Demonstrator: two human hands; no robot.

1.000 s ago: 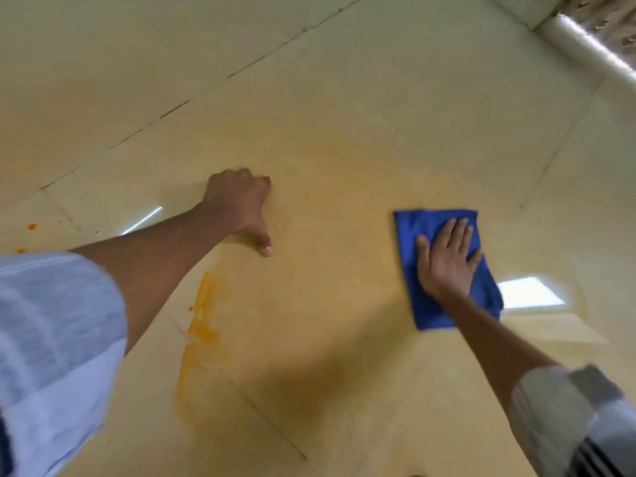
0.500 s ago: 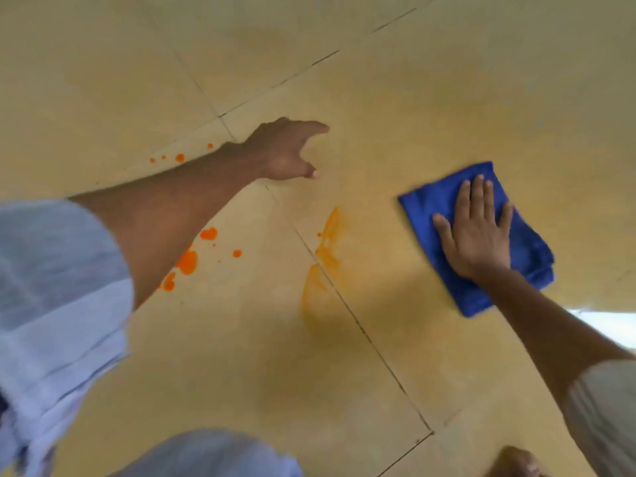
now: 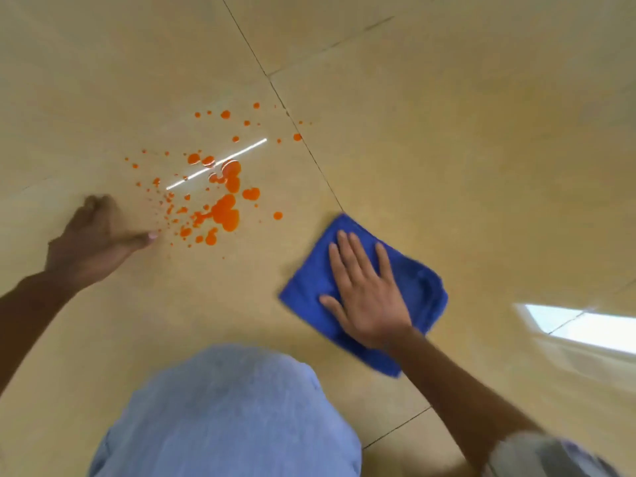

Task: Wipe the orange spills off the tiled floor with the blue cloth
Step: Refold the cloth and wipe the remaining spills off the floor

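Note:
A cluster of bright orange spills (image 3: 222, 208) lies on the beige tiled floor (image 3: 447, 132), with many small droplets scattered around the bigger blobs. My left hand (image 3: 94, 241) rests on the floor just left of the droplets, fingers curled in and holding nothing. The folded blue cloth (image 3: 423, 290) lies flat on the floor to the right of the spills, apart from them. My right hand (image 3: 364, 294) presses down on it with fingers spread.
My knee in light blue fabric (image 3: 227, 414) fills the bottom centre. Dark grout lines (image 3: 309, 149) cross the floor between spills and cloth. A bright window reflection (image 3: 581, 325) lies at the right.
The view has swung left, bringing the large orange spill cluster into sight. The smeared streak seen before is out of view. My right hand and the cloth have slid toward the spills.

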